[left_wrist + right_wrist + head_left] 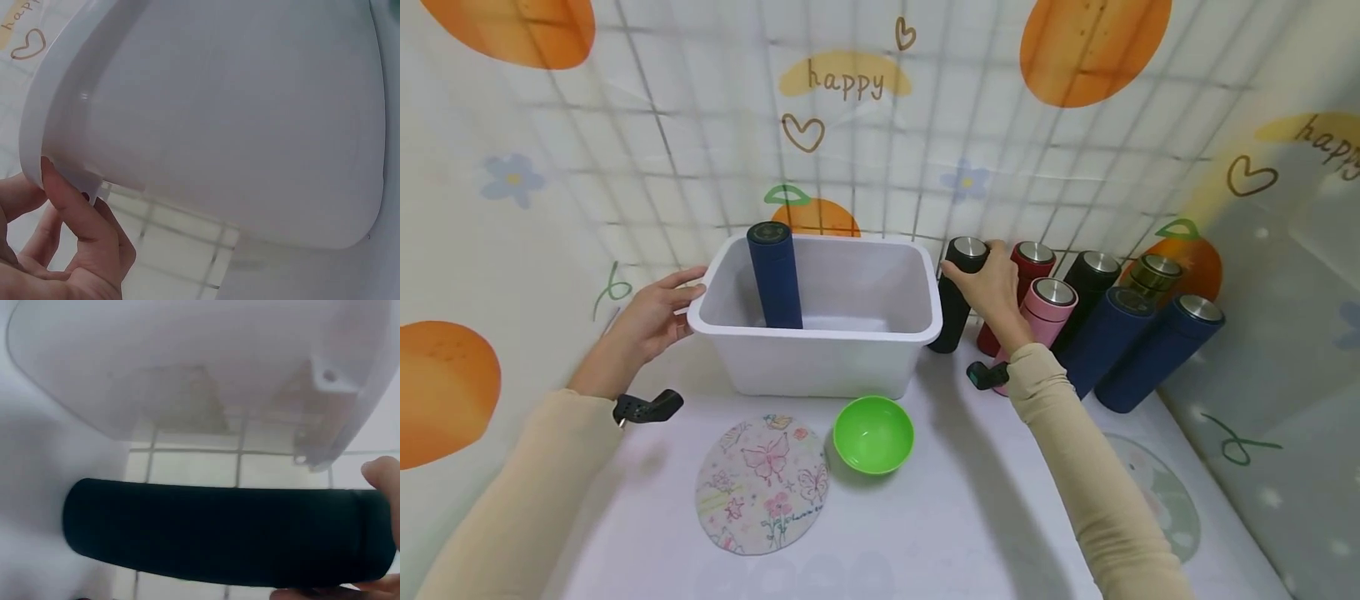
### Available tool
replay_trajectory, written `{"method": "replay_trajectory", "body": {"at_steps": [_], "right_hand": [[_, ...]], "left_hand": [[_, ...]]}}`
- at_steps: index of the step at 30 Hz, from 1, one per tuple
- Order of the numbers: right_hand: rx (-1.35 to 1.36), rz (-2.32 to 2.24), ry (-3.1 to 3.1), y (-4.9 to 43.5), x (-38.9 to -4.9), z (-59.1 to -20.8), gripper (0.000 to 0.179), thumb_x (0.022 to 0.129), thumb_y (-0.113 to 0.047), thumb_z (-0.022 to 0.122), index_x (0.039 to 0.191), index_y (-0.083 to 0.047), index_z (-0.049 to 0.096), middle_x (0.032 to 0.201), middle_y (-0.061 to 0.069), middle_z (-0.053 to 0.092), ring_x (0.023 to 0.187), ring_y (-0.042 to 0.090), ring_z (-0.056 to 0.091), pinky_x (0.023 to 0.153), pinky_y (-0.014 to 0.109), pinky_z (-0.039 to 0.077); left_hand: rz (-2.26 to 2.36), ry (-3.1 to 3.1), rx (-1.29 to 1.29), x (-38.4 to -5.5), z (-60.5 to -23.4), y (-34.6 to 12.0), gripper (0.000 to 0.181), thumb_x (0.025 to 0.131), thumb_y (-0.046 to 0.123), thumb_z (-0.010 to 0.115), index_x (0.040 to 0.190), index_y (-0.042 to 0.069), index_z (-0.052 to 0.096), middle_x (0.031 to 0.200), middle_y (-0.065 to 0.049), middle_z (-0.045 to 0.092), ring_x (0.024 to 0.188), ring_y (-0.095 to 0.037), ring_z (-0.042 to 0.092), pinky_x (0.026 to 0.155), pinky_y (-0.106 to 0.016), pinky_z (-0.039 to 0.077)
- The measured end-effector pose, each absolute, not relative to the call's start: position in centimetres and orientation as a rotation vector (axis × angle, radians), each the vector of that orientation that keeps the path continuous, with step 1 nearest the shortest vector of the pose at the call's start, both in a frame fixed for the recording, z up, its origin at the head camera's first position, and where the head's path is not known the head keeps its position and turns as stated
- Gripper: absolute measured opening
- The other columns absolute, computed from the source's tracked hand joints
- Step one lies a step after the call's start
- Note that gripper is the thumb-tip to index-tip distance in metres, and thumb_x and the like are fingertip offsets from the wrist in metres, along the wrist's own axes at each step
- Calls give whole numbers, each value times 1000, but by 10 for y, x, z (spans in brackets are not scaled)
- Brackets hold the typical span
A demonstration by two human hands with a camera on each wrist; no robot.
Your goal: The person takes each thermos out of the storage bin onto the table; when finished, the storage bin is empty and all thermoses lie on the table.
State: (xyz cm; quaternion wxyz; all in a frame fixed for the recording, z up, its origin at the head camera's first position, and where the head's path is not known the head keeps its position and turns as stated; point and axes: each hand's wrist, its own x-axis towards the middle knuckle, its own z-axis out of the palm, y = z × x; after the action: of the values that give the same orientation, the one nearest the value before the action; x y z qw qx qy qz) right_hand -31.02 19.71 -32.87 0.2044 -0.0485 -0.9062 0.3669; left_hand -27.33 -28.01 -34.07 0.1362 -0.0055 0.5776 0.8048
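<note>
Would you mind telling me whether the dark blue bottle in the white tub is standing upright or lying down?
Upright. The dark blue bottle stands on its base inside the white tub, its cap above the rim.

Left hand [651, 321]: arm reaches forward, sleeve to the wrist, fingers [75, 219] nearly straight, tips touching. Right hand [994, 292]: arm stretched forward and slightly inward, fingers curled in a grip, thumb on the near side. Wrist cameras strapped on both forearms.
</note>
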Motion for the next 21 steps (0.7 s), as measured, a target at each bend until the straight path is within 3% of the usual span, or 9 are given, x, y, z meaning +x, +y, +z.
{"method": "replay_trajectory", "body": {"at_steps": [6,21], "right_hand": [[-98,990,-2495,194,-308,-313,89,81,-47,78,145,1,39,137,23,53,125,35,51,101,49,44],[74,1041,-2391,177,-299,-274,78,83,-45,78,137,2,49,137,21,56,125,34,55,100,47,47]], "left_hand": [[2332,1684,-30,-273,-343,-277,65,98,12,65,155,11,32,121,-2,58,91,-15,67,71,-26,58],[2353,1649,0,-273,-342,-277,62,100,9,62,154,9,32,121,-4,58,89,-16,68,69,-27,58]]}}
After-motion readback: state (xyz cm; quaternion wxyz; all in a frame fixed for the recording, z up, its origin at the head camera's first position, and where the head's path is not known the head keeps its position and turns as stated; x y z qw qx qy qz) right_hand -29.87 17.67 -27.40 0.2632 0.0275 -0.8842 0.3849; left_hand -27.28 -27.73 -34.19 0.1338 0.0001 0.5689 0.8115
